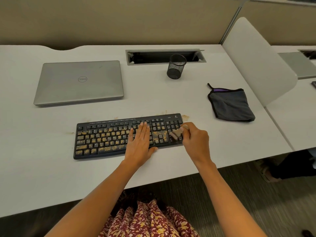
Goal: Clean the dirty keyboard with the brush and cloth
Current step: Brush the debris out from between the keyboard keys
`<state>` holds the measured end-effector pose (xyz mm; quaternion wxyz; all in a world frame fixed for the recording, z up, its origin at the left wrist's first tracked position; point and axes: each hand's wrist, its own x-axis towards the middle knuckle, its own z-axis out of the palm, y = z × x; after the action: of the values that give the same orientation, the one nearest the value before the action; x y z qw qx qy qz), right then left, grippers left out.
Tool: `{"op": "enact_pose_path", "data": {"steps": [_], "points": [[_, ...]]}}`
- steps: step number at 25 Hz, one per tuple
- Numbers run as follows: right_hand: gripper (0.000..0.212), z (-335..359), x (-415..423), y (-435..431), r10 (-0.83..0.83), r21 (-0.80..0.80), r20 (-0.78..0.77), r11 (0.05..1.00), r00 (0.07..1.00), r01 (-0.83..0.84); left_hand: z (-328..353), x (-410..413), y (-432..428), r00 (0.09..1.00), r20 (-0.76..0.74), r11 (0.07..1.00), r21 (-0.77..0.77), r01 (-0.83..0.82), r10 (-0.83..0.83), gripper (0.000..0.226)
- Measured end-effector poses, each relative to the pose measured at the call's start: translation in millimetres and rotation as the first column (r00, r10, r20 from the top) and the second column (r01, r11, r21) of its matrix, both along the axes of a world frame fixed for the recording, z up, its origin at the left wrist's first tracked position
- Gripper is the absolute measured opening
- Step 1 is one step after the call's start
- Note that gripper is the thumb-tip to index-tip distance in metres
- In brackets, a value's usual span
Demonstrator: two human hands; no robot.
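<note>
White counter [153, 103], front edge just behind both wrists. Keyboard [102, 139] under both hands, dirt [109, 147] mostly left of left hand [139, 142], which lies flat, fingers straight, on keys. Right hand [195, 142] grips brush [176, 134], bristles on numpad near keyboard's right edge. Cloth [230, 105] right of right hand, well apart, toward counter's right edge.

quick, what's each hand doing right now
Left hand: open, fingers straight, resting flat on the keyboard.
Right hand: grips the brush, bristles on the number pad.
</note>
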<state>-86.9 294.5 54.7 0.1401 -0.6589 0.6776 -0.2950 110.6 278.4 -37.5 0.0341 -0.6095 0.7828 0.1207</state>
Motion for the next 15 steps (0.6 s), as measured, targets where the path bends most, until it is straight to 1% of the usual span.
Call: {"op": "enact_pose_path", "data": {"steps": [3, 5, 7, 10, 12, 15], "points": [[0.018, 0, -13, -4, -0.105, -0.032, -0.031, 0.994, 0.994, 0.104, 1, 0, 0, 1.0, 0.009, 1.0, 0.002, 0.002, -0.002, 0.092], [0.017, -2, -11, 2, -0.087, -0.022, -0.04, 0.996, 0.995, 0.086, 1, 0, 1, 1.0, 0.011, 1.0, 0.005, 0.0, 0.0, 0.091], [0.017, -5, -3, 12, -0.027, 0.003, -0.033, 1.0, 0.999, 0.027, 1, -1, 1, 1.0, 0.005, 1.0, 0.005, -0.003, 0.003, 0.091], [0.015, -4, 2, 18, -0.012, 0.015, 0.036, 1.0, 0.999, 0.011, 1, -1, 1, 1.0, 0.001, 1.0, 0.0, -0.001, 0.001, 0.092], [0.014, -4, -3, 14, -0.064, 0.007, 0.105, 0.998, 0.992, 0.064, 1, -1, 0, 1.0, 0.012, 1.0, -0.002, 0.005, -0.004, 0.092], [0.015, -8, -20, 6, -0.16, 0.013, 0.093, 0.987, 0.983, 0.159, 1, 0, 0, 1.0, 0.023, 1.0, -0.006, 0.007, -0.007, 0.092]]}}
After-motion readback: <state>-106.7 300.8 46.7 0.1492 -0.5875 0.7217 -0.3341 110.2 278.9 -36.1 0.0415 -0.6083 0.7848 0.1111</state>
